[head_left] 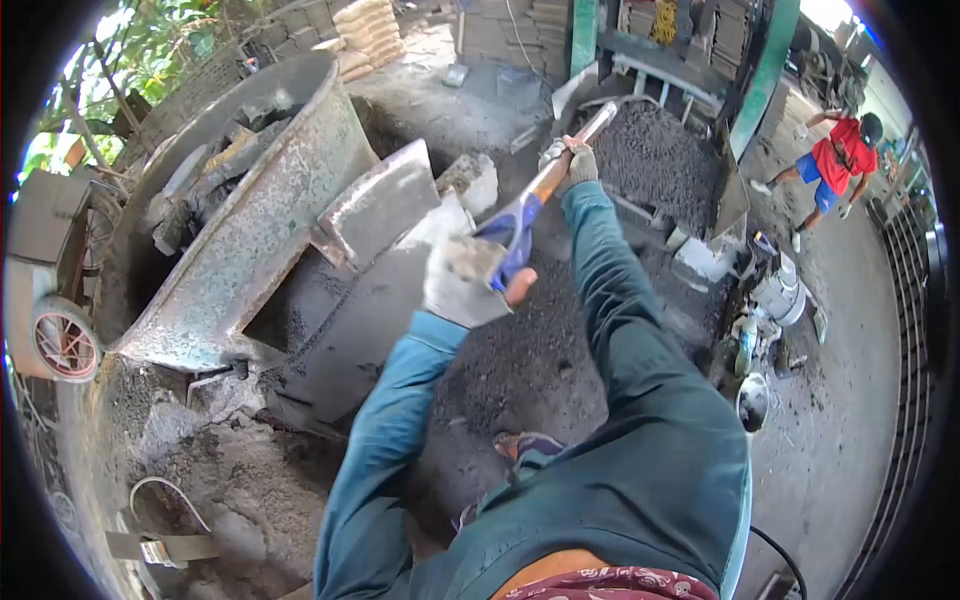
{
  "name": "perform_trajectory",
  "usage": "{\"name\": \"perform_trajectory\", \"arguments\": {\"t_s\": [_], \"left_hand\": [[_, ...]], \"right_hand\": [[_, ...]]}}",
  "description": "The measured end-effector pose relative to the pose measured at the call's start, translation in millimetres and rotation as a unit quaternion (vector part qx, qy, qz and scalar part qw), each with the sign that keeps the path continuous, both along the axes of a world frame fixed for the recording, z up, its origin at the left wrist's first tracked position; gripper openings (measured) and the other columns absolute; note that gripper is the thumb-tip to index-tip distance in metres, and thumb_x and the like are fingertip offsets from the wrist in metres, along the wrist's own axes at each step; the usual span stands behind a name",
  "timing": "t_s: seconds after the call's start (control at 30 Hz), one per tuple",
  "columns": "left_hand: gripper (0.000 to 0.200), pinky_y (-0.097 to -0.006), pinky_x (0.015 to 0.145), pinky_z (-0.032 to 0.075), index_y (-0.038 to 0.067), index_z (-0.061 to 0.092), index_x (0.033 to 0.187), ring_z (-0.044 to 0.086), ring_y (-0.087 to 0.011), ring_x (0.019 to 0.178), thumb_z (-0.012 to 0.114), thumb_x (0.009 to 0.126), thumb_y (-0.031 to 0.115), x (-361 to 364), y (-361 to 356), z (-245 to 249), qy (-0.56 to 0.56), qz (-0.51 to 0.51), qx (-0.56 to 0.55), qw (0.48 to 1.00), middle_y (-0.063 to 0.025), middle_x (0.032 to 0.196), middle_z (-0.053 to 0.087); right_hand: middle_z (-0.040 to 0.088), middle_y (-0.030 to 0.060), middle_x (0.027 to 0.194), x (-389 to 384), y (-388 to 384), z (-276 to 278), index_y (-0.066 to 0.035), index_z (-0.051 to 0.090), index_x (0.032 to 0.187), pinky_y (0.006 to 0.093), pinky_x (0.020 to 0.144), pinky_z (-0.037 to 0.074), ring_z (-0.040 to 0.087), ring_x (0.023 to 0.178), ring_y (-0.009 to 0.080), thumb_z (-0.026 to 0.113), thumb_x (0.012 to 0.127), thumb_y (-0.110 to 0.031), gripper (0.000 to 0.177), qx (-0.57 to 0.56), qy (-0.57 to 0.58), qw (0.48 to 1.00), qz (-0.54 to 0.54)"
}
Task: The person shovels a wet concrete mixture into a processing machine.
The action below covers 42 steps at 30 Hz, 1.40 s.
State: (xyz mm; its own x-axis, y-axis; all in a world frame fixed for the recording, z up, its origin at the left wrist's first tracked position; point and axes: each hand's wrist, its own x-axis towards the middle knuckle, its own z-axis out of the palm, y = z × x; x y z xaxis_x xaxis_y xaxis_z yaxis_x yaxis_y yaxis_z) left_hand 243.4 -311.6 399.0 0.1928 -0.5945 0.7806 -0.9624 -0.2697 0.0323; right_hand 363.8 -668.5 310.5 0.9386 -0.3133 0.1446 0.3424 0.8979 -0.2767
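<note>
A shovel with a wooden shaft and a blue D-shaped handle slants across the middle of the view. My left hand, in a worn pale glove with the thumb tip bare, grips the blue handle. Higher up the shaft, my right hand, also gloved, is wrapped around the wood. The shovel's far end reaches the edge of a heap of dark grey, damp-looking mix; its blade is hard to make out there. Loose dark material covers the ground below my hands.
A large rusty metal drum holding broken chunks stands at left, with a metal plate beside it. Green posts frame the heap. Buckets sit at right. Another person in a red shirt walks beyond them. A wheel is far left.
</note>
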Motion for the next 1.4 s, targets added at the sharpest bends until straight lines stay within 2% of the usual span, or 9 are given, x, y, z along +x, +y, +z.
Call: {"name": "perform_trajectory", "arguments": {"t_s": [0.23,0.37,0.43,0.5,0.57,0.7,0.97,1.13,1.4], "left_hand": [[0.038,-0.0437,0.1,0.046,0.008,0.063,0.09,0.06,-0.034,0.105,0.08,0.071,0.036,-132.8,76.4,-181.8,0.289,-0.06,0.078,0.952,-0.0122,0.093,0.065],[0.036,-0.0436,0.098,0.047,0.007,0.067,0.097,0.058,-0.0343,0.118,0.074,0.08,0.039,-234.1,201.4,-336.2,0.536,0.259,0.145,0.79,-0.0135,0.102,0.068],[0.035,-0.0441,0.095,0.049,0.009,0.068,0.103,0.058,-0.0328,0.119,0.069,0.086,0.04,-264.5,274.2,-370.8,0.692,0.328,0.261,0.588,-0.0184,0.111,0.066],[0.034,-0.0476,0.088,0.051,0.013,0.067,0.111,0.064,-0.0346,0.106,0.064,0.09,0.039,-307.5,388.7,-517.0,0.535,0.16,0.592,0.581,-0.0198,0.115,0.064],[0.035,-0.0476,0.084,0.052,0.015,0.063,0.116,0.064,-0.033,0.098,0.061,0.092,0.04,-320.7,402.6,-503.7,0.757,0.266,0.396,0.447,-0.0164,0.116,0.064],[0.039,-0.048,0.08,0.053,0.017,0.058,0.124,0.065,-0.0307,0.089,0.058,0.095,0.044,-309.1,405.8,-434.2,0.924,0.342,0.017,0.174,-0.0097,0.116,0.063],[0.036,-0.0495,0.085,0.051,0.011,0.063,0.099,0.064,-0.0319,0.081,0.066,0.09,0.046,-192.6,113.0,-279.8,0.932,-0.09,-0.271,0.224,-0.0113,0.099,0.064],[0.036,-0.0495,0.071,0.051,0.011,0.051,0.078,0.054,-0.026,0.064,0.065,0.091,0.041,-154.1,48.6,-336.4,0.883,0.052,-0.452,0.114,-0.0068,0.067,0.05],[0.048,-0.0462,0.059,0.048,0.014,0.038,0.069,0.045,-0.0207,0.048,0.058,0.092,0.051,-68.7,93.0,-389.1,0.845,0.291,-0.444,0.071,-0.0005,0.055,0.039]], "right_hand": [[0.053,0.0059,0.073,-145.7,86.7,-52.6,-0.008,0.047,0.113,0.0479,0.063,0.054,0.058,0.064,0.024,0.069,0.083,-0.008,0.037,-0.22,0.154,0.963,0.007],[0.064,0.0091,0.082,-220.7,71.1,-95.7,-0.005,0.062,0.107,0.0393,0.058,0.055,0.065,0.069,0.0239,0.066,0.082,0.003,0.027,-0.404,0.36,0.839,-0.054],[0.065,0.0089,0.08,-264.6,55.5,-115.7,-0.003,0.063,0.108,0.0369,0.062,0.056,0.065,0.066,0.0224,0.063,0.083,0.003,0.026,-0.479,0.434,0.76,-0.071],[0.066,0.0068,0.078,-318.1,59.3,-136.6,-0.003,0.066,0.102,0.0324,0.061,0.054,0.064,0.064,0.0188,0.062,0.083,0.003,0.02,-0.551,0.483,0.674,-0.093],[0.065,0.0032,0.072,-364.7,93.8,-121.8,-0.004,0.069,0.092,0.0275,0.059,0.049,0.062,0.065,0.0129,0.061,0.081,0.002,0.014,-0.648,0.526,0.541,-0.103],[0.066,0.005,0.071,-445.9,170.8,-135.1,-0.006,0.071,0.09,0.0313,0.061,0.05,0.063,0.066,0.0137,0.065,0.077,-0.003,0.014,-0.675,0.52,0.519,-0.063],[0.069,0.0213,0.094,-497.6,266.2,-135.3,-0.009,0.072,0.101,0.0413,0.083,0.052,0.068,0.092,0.0366,0.069,0.073,-0.021,0.03,-0.747,0.47,0.446,0.152],[0.071,0.0137,0.104,-486.0,218.8,-121.1,-0.012,0.068,0.114,0.0401,0.084,0.053,0.068,0.096,0.0333,0.082,0.073,-0.025,0.045,-0.693,0.45,0.549,0.124],[0.069,0.01,0.109,-475.4,152.4,-20.4,-0.013,0.068,0.114,0.0412,0.096,0.044,0.063,0.107,0.0286,0.083,0.073,-0.031,0.047,-0.864,0.468,0.179,0.039]]}}
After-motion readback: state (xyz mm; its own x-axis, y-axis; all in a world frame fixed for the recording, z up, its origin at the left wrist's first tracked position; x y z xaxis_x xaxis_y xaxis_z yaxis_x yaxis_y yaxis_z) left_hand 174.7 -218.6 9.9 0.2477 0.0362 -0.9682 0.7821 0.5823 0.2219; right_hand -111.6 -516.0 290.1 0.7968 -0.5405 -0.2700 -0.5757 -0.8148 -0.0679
